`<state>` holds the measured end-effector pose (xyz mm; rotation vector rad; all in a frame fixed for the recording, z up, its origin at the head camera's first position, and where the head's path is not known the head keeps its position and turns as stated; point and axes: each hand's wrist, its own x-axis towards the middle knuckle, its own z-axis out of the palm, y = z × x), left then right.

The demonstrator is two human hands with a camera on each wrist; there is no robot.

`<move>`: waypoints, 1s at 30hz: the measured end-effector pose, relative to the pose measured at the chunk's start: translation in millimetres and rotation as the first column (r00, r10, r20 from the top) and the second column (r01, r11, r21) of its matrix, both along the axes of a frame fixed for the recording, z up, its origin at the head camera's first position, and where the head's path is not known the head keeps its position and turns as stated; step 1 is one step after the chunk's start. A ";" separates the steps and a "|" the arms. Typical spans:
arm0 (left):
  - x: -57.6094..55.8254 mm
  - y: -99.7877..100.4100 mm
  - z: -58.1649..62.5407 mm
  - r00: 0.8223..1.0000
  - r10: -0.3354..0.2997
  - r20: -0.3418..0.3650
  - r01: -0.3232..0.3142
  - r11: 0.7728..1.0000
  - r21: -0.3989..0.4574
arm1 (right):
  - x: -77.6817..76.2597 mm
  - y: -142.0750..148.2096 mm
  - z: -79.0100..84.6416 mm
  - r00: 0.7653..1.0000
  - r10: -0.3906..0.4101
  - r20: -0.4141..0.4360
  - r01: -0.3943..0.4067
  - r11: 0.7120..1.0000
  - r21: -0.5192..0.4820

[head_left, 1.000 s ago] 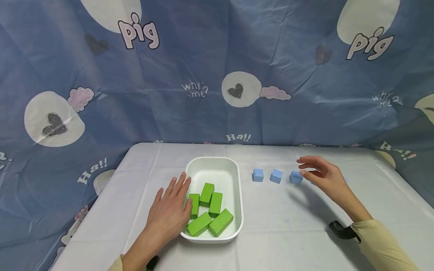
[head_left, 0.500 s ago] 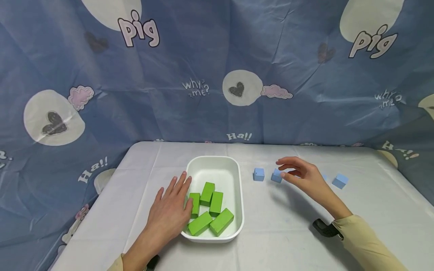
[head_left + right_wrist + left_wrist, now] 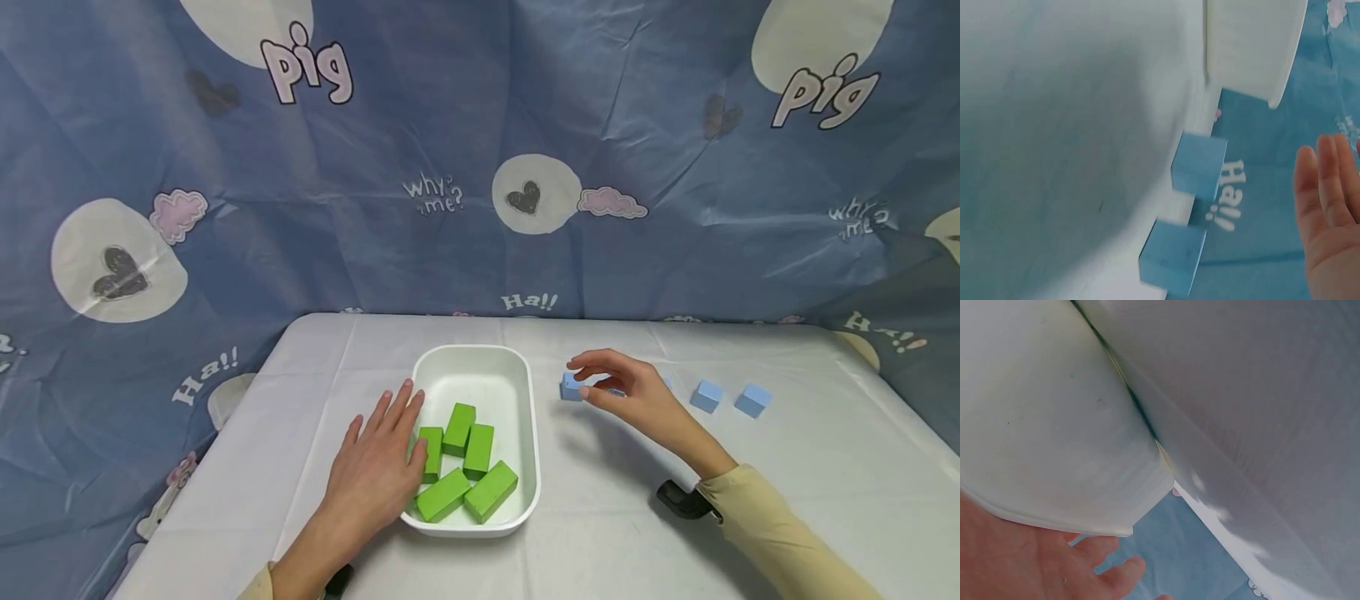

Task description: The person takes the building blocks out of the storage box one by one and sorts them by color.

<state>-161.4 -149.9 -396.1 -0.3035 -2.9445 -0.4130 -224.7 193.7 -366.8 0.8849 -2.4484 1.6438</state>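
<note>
Blue blocks (image 3: 707,397) stand beside the tray (image 3: 480,372); above them the empty right hand (image 3: 636,397) holds thumb and fingers parted. Dipping low could scatter them; the straight-fingered left hand (image 3: 378,462) might shift the tray by pressing.

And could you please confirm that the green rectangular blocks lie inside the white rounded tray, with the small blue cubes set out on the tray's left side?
Not quite: the small blue cubes are on the right of the white rounded tray, as the head view shows. The green rectangular blocks do lie inside it.
</note>
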 end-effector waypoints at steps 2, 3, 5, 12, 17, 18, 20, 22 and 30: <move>0.3 0.1 -0.2 1.000 -0.001 0.000 0.001 1.000 0.000 | 3.6 -7.9 4.9 1.000 0.010 0.012 -0.010 1.000 0.002; 0.5 0.2 -0.2 1.000 -0.001 0.001 0.001 1.000 0.000 | 4.4 -11.1 6.0 1.000 0.011 0.021 -0.011 1.000 0.007; 1.2 0.2 -0.2 1.000 0.000 0.004 0.000 1.000 -0.001 | 5.7 -17.4 7.7 0.999 0.012 0.036 -0.013 1.000 0.025; 2.0 0.2 -1.0 1.000 0.005 0.017 -0.005 1.000 -0.001 | 4.4 -34.0 12.7 0.998 0.058 0.038 -0.061 0.996 0.065; 0.7 -0.1 -1.2 1.000 0.006 0.002 -0.006 1.000 0.002 | 2.1 -44.7 17.7 0.996 0.094 0.013 -0.094 0.992 0.079; 0.6 -0.2 -1.0 1.000 0.006 0.000 -0.006 1.000 0.004 | 1.6 -46.6 17.8 0.995 0.102 0.012 -0.103 0.991 0.080; 0.5 -0.1 -0.6 1.000 0.005 -0.004 -0.005 1.000 0.006 | -1.6 -49.8 15.0 0.993 0.117 0.008 -0.117 0.989 0.088; 0.4 0.1 -0.2 1.000 0.005 -0.005 -0.005 1.000 0.006 | -5.7 -53.1 11.5 0.991 0.131 0.007 -0.131 0.987 0.096; 0.2 0.1 0.5 1.000 0.004 0.003 -0.004 1.000 -0.001 | -16.9 -74.4 6.0 0.973 0.229 0.009 -0.229 0.964 0.133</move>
